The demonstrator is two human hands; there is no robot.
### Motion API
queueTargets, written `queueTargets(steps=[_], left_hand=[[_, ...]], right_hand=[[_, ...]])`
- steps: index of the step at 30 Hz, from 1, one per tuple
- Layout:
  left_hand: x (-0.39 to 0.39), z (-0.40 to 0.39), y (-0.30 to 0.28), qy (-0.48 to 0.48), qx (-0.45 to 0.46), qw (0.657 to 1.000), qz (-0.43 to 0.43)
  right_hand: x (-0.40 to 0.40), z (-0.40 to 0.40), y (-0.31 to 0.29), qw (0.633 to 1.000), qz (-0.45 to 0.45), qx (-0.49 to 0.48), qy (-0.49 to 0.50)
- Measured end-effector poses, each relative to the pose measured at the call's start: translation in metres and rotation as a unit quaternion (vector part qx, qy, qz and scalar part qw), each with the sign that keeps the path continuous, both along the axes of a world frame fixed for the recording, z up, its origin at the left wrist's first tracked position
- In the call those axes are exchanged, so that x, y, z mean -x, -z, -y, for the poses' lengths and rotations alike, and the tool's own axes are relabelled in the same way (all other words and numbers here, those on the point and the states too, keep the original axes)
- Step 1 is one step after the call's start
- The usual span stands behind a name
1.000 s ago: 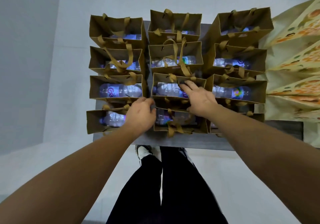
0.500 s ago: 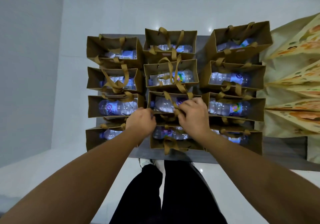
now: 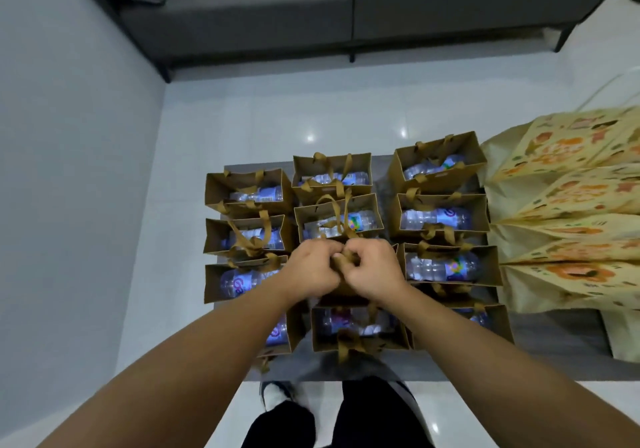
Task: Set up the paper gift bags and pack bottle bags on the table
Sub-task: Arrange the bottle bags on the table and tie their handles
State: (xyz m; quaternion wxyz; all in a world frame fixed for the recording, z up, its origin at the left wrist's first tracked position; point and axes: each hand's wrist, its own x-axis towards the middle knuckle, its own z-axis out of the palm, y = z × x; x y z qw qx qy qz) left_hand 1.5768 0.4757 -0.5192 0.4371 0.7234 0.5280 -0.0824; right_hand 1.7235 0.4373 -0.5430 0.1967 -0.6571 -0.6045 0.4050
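Observation:
Several brown paper gift bags stand in three columns on the grey table point(image 3: 561, 343), each with a plastic water bottle lying inside, such as one bottle point(image 3: 443, 267) in the right column. My left hand point(image 3: 311, 271) and my right hand point(image 3: 374, 271) meet over the third bag of the middle column, which they mostly hide. Both hands pinch that bag's brown ribbon handles point(image 3: 341, 260) between curled fingers. The nearest middle bag point(image 3: 356, 330) sits just below my wrists.
A stack of cream printed bags point(image 3: 568, 219) lies fanned out on the table's right side. A grey sofa point(image 3: 311, 11) stands beyond the table across the white tiled floor. A grey wall runs along the left. My legs and shoes are below the table's near edge.
Both hands have come together at the middle bag's top and closed on its ribbon handles. The camera has tilted up, bringing the sofa into view.

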Motion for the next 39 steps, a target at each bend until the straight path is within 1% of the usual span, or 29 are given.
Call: queueTargets(steps=[5,7,10,13,15,17,19,21,24,29,32,34,39], left_hand=[[0.008,-0.007,-0.06,0.016,-0.005,1.0,-0.01],[0.018,-0.009,-0.087,0.009,-0.006,1.0,0.004],[0.036,-0.009,-0.131,-0.023,-0.052,0.998,0.033],[0.064,-0.002,-0.176,-0.079,-0.09,0.989,0.081],[0.079,0.002,-0.198,-0.122,-0.104,0.981,0.111],[0.106,0.008,-0.217,-0.18,-0.124,0.964,0.15],[0.133,0.013,-0.23,-0.218,-0.145,0.951,0.166],[0.16,0.017,-0.237,-0.235,-0.157,0.946,0.161],[0.199,0.025,-0.24,-0.263,-0.164,0.938,0.157],[0.257,0.017,-0.227,-0.334,-0.188,0.915,0.127],[0.286,0.005,-0.213,-0.395,-0.185,0.893,0.116],[0.3,-0.006,-0.2,-0.423,-0.183,0.88,0.113],[0.315,-0.042,-0.162,-0.464,-0.16,0.869,0.067]], right_hand=[[0.008,0.002,-0.048,0.998,0.0,-0.044,0.034],[0.019,0.004,-0.072,0.997,-0.002,-0.068,0.04],[0.036,0.004,-0.116,0.991,-0.006,-0.119,0.064],[0.059,0.007,-0.164,0.977,0.013,-0.197,0.082],[0.071,0.006,-0.187,0.975,0.013,-0.205,0.079],[0.093,0.012,-0.207,0.974,0.03,-0.207,0.085],[0.116,0.019,-0.218,0.972,0.041,-0.209,0.103],[0.135,0.026,-0.22,0.973,0.041,-0.196,0.114],[0.157,0.033,-0.211,0.982,0.037,-0.158,0.102],[0.179,0.022,-0.182,0.991,0.089,-0.075,0.066],[0.189,0.006,-0.156,0.988,0.146,-0.039,0.028],[0.193,-0.011,-0.137,0.987,0.16,-0.012,0.004],[0.201,-0.064,-0.085,0.98,0.185,0.045,-0.055]])
